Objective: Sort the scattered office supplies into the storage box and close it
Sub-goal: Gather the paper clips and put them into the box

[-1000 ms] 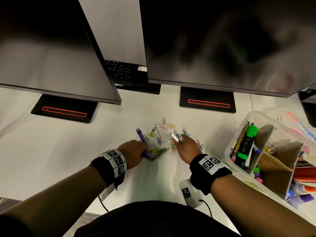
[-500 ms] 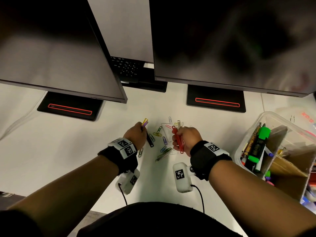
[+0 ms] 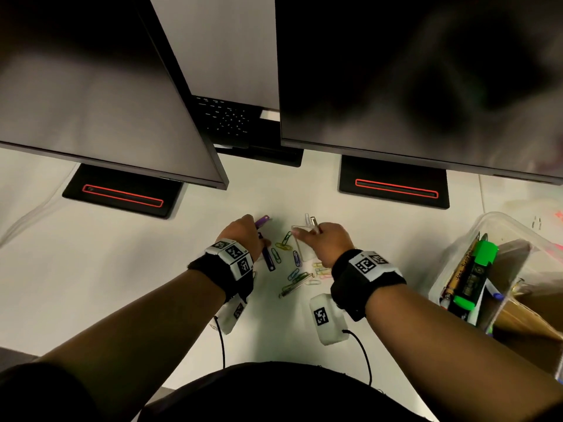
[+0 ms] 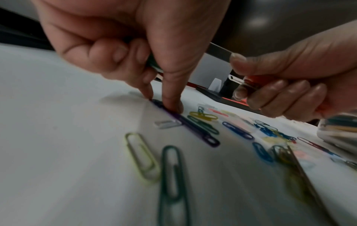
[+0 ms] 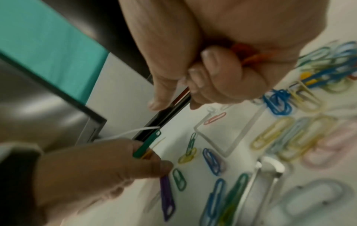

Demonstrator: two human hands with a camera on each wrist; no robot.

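White desk (image 3: 91,269): left hand (image 3: 243,236) pinching purple clip (image 4: 185,122); right hand (image 3: 326,242) clenching red clips (image 5: 249,56); no legible writing.

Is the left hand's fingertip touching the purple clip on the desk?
Touching. In the left wrist view, a fingertip of the left hand presses down on the far end of the purple clip, with no gap showing between them.

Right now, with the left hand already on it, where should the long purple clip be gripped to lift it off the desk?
Judging by its pose, grip the purple clip at its far end, where the left hand's fingertips already press it. It lies flat on the desk, so pinch its long edges from above. A green paperclip crowds its right side, so the left side is probably freer.
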